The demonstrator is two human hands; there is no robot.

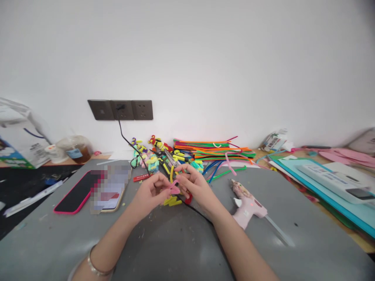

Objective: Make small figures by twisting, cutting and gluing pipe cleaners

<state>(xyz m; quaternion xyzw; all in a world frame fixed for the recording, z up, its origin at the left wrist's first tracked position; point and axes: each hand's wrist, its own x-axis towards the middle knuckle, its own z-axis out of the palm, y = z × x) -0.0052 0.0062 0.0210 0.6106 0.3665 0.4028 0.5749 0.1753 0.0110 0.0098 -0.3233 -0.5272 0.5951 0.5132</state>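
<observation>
Between my two hands is a pink pipe cleaner, bent into a small loop. My left hand pinches it from the left, fingers closed. From the right, my right hand grips it too, with the fingertips partly hiding it. Just beneath lie short yellow pipe cleaner pieces and a bit of red. Behind the hands sits a cluster of small pipe cleaner figures in several colours. A long bundle of pipe cleaners, mostly orange and green, rests against the wall.
A pink glue gun with a clear stick lies right; its black cord passes under my hands. Two phones lie left. A drink cup stands back left. Teal folders are stacked at right. A wall socket holds a plug.
</observation>
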